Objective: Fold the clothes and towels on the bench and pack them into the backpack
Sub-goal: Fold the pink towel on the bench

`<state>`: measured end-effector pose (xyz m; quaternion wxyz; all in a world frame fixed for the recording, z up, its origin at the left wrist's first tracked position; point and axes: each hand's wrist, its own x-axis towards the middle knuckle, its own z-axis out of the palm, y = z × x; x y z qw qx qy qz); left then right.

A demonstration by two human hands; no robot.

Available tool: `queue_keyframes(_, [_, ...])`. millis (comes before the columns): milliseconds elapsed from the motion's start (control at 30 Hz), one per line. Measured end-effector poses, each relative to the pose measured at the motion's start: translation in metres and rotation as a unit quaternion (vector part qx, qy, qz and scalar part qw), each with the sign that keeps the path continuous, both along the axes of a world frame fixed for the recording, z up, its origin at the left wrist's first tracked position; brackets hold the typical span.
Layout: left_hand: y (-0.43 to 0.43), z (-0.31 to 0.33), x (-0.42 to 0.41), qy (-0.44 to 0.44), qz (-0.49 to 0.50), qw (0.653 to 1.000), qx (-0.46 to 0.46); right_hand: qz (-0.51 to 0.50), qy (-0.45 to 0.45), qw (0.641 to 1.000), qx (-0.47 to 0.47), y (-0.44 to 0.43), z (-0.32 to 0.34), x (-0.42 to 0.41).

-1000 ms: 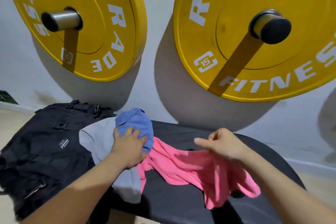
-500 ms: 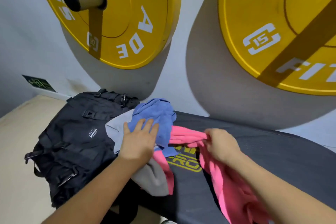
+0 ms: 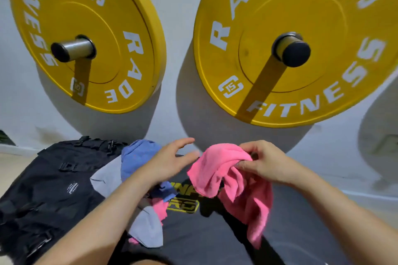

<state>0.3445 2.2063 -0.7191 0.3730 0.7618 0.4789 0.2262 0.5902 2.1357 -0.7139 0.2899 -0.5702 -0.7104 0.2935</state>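
Note:
My right hand (image 3: 261,164) pinches a bunched pink towel (image 3: 226,176) and holds it lifted above the black bench (image 3: 204,234); its lower end hangs down to the pad. My left hand (image 3: 170,161) hovers with fingers spread just left of the towel, holding nothing. Under my left forearm lie a blue cloth (image 3: 137,157), a grey garment (image 3: 148,230) and a small patch of pink cloth (image 3: 160,208). The black backpack (image 3: 49,191) stands at the bench's left end, its opening hidden from me.
Two yellow weight plates (image 3: 90,34) (image 3: 297,45) hang on pegs on the white wall right behind the bench. Beige floor (image 3: 13,168) shows to the left of the backpack and at the far right.
My right hand has pulled the pink towel out of the pile and raised it. My left hand has come off the blue cloth and spread toward the towel.

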Motion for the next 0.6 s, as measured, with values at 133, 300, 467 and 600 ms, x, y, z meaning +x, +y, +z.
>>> queue_keyframes(133, [-0.047, 0.037, 0.035, -0.071, -0.136, 0.978, -0.144, 0.002, -0.019, 0.997, 0.075, -0.039, 0.042, -0.008])
queue_keyframes(300, [-0.089, 0.082, 0.034, -0.236, -0.057, 0.960, -0.141, -0.063, -0.099, 0.989, 0.095, -0.089, 0.068, 0.017])
queue_keyframes(467, [-0.132, 0.144, 0.038, -0.115, -0.088, 0.989, 0.009, -0.044, -0.327, 0.938, -0.109, -0.141, 0.079, 0.037])
queue_keyframes(600, [-0.165, 0.181, 0.045, -0.016, -0.189, 0.981, 0.051, 0.004, -0.116, 0.993, -0.030, -0.165, 0.091, 0.023])
